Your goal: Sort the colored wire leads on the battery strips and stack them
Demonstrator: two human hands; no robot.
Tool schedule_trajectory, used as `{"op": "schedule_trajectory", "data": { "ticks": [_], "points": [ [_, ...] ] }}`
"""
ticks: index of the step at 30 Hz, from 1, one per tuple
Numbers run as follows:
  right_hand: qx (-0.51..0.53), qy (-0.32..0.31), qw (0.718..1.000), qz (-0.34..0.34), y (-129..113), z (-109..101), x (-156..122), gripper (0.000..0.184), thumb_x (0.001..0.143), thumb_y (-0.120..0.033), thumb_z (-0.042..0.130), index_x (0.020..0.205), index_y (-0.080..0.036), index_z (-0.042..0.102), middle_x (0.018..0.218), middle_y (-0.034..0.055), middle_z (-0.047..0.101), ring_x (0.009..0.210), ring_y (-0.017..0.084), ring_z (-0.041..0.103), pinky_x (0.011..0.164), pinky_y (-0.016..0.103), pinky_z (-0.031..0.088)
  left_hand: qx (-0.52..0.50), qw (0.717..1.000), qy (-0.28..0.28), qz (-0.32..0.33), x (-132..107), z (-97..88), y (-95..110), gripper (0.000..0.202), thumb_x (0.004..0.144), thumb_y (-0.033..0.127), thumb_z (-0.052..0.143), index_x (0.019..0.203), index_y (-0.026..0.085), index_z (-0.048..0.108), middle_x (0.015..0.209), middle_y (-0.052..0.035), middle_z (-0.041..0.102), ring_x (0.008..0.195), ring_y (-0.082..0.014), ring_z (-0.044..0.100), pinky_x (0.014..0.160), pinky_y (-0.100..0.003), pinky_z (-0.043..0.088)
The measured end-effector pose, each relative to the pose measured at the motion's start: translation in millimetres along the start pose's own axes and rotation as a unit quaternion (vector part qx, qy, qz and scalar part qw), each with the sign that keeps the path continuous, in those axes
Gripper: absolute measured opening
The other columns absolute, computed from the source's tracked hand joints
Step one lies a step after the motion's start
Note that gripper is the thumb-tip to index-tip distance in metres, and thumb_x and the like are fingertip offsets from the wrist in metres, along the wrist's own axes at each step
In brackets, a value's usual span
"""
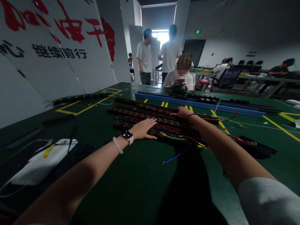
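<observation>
Several long dark strips (126, 110), dotted with small pale spots, lie side by side on the green table (131, 175). My left hand (143, 128) rests on the near strips with its fingers stretched out. Farther back, my right hand (182, 112) lies over the strips with its thumb spread to the left; some of its fingers are hard to make out. Red, blue and green wires (174, 137) run along the near strips, some ending in ring terminals. A loose blue wire (174, 157) sticks out toward me.
Blue rails (199, 104) with dark parts lie across the table's far side. On the left are a white power bank-like block (47, 162) with cables and a dark wire bundle (79, 98). A person (179, 78) sits opposite with a phone; two people (170, 53) stand behind.
</observation>
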State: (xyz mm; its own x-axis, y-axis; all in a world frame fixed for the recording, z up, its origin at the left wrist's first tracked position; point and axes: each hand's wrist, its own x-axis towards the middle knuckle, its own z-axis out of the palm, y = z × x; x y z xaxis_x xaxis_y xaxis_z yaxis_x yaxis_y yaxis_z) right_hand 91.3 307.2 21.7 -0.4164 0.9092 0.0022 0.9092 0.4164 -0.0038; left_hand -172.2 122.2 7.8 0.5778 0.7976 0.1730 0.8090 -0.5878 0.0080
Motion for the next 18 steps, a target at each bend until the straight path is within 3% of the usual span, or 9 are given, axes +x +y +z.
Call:
{"op": "schedule_trajectory", "data": {
  "ticks": [3, 10, 18],
  "points": [
    [-0.002, -0.002, 1.000, 0.002, 2.6, -0.1, -4.3, 0.086, 0.070, -0.084, 0.040, 0.107, -0.009, 0.062, 0.114, 0.0200, 0.061, 0.099, 0.030, 0.059, 0.083, 0.035, 0.046, -0.003, 1.000, -0.004, 0.008, 0.7, 0.5, 0.6, 0.094, 0.072, 0.077, 0.041, 0.139, 0.012, 0.035, 0.152, -0.0127, 0.023, 0.141, -0.0263, 0.016, 0.115, -0.038, 0.013],
    [-0.005, -0.009, 1.000, 0.008, 15.8, -2.7, -26.5, 0.080, 0.072, -0.080, 0.044, 0.108, -0.010, 0.063, 0.112, 0.0187, 0.061, 0.097, 0.028, 0.060, 0.082, 0.033, 0.045, -0.016, 0.999, -0.016, 0.027, 4.2, 3.7, 8.4, 0.095, 0.071, 0.078, 0.041, 0.140, 0.013, 0.033, 0.152, -0.0131, 0.021, 0.141, -0.0255, 0.018, 0.115, -0.037, 0.015],
    [-0.008, -0.011, 0.999, 0.044, 51.8, -4.4, -85.3, 0.073, 0.075, -0.074, 0.047, 0.108, -0.010, 0.063, 0.110, 0.0181, 0.063, 0.093, 0.029, 0.061, 0.078, 0.034, 0.047, -0.017, 0.996, 0.012, 0.087, 19.1, 6.6, 49.1, 0.093, 0.071, 0.075, 0.046, 0.138, 0.011, 0.037, 0.151, -0.0143, 0.026, 0.139, -0.0238, 0.024, 0.114, -0.035, 0.018]
  ]
}}
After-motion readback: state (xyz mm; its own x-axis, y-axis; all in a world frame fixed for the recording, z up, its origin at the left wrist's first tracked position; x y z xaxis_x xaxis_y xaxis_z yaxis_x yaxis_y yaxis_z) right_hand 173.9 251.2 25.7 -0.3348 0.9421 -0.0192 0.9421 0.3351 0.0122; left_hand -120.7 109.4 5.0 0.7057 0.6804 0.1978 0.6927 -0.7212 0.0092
